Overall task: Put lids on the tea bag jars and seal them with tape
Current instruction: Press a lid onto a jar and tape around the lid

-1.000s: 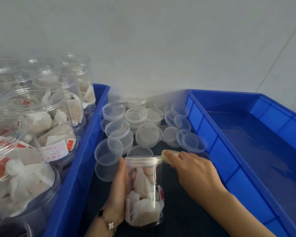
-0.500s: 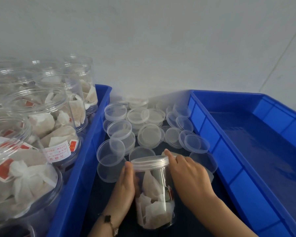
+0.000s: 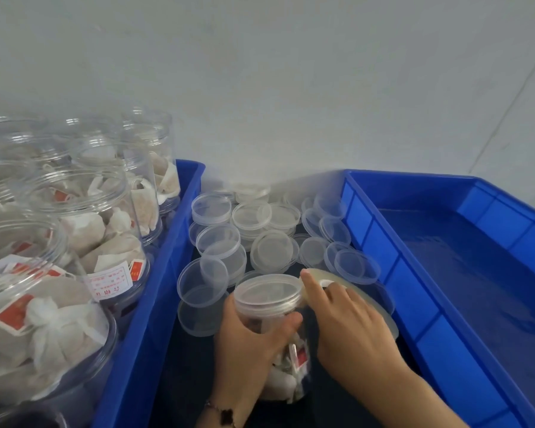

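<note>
Though light and stiff, likely slick clear plastic (thin-walled, dentable); best taken round the body just under the lid. Left hand (image 3: 247, 341) grip curled round the jar (image 3: 286, 350), upright on the dark counter (image 3: 179, 375) between two blue trays (image 3: 383, 251); right hand (image 3: 349, 322) grip holding the tape roll (image 3: 337, 281) against the lid (image 3: 267, 293) rim; spare lids (image 3: 271, 251) heaped behind.
</note>
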The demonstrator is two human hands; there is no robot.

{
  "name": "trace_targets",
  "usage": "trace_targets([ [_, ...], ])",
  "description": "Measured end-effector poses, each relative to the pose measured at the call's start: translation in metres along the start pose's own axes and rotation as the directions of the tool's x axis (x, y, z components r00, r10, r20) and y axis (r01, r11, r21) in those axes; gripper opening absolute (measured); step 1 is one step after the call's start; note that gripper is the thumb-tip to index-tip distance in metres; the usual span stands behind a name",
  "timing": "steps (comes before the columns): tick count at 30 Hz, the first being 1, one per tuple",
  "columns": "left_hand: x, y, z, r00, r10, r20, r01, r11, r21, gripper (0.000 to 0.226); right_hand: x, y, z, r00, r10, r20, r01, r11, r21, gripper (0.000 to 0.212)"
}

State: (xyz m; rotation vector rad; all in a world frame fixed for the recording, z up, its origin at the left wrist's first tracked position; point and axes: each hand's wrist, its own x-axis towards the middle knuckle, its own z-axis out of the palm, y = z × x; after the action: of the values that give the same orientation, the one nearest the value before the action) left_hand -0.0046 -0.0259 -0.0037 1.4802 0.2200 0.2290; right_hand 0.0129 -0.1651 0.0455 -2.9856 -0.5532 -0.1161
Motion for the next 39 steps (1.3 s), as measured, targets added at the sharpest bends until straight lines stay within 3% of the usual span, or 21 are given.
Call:
trace_targets([
  [4, 0.011, 0.003, -0.013, 0.998, -0.053, 0.018, 0.055, 0.992, -0.11, 0.075, -0.005, 0.019, -0.024, 0.992, -0.051, 0.119, -0.001, 0.918, 0.397, 0.09],
  [6, 0.015, 0.004, -0.021, 0.994, -0.086, 0.068, 0.096, 0.983, -0.16, 0.07, -0.011, 0.025, -0.032, 0.994, -0.092, 0.062, 0.051, 0.875, 0.481, 0.085],
  [8, 0.017, 0.005, -0.025, 0.989, -0.097, 0.115, 0.118, 0.975, -0.189, 0.073, -0.016, 0.025, -0.037, 0.988, -0.141, -0.056, 0.152, 0.901, 0.406, 0.072],
  [11, 0.017, 0.004, -0.026, 0.983, -0.11, 0.15, 0.145, 0.956, -0.254, 0.081, -0.016, 0.023, -0.039, 0.952, -0.234, -0.199, 0.257, 0.961, 0.102, 0.066],
  [15, 0.015, -0.001, -0.029, 0.972, -0.115, 0.205, 0.169, 0.948, -0.268, 0.098, -0.006, 0.033, -0.041, 0.889, -0.279, -0.362, 0.25, 0.96, -0.126, 0.069],
  [21, 0.008, -0.004, -0.029, 0.903, -0.158, 0.398, 0.338, 0.834, -0.437, 0.113, 0.004, 0.036, -0.026, 0.972, -0.142, -0.188, 0.14, 0.99, -0.024, 0.057],
  [27, 0.01, -0.005, -0.032, 0.814, -0.147, 0.562, 0.454, 0.763, -0.46, 0.081, 0.022, 0.038, -0.018, 0.969, -0.149, -0.198, 0.135, 0.987, -0.083, 0.058],
  [32, 0.014, -0.003, -0.032, 0.823, -0.159, 0.546, 0.464, 0.742, -0.484, 0.086, 0.035, 0.036, -0.024, 0.975, -0.135, -0.179, 0.112, 0.985, -0.132, 0.059],
  [35, 0.017, -0.004, -0.033, 0.856, -0.187, 0.482, 0.421, 0.792, -0.442, 0.098, 0.033, 0.037, -0.035, 0.972, -0.118, -0.204, 0.081, 0.98, -0.184, 0.061],
  [39, 0.015, 0.0, -0.033, 0.892, -0.211, 0.399, 0.368, 0.852, -0.373, 0.101, 0.02, 0.038, -0.051, 0.912, -0.108, -0.396, 0.068, 0.991, -0.115, 0.068],
])
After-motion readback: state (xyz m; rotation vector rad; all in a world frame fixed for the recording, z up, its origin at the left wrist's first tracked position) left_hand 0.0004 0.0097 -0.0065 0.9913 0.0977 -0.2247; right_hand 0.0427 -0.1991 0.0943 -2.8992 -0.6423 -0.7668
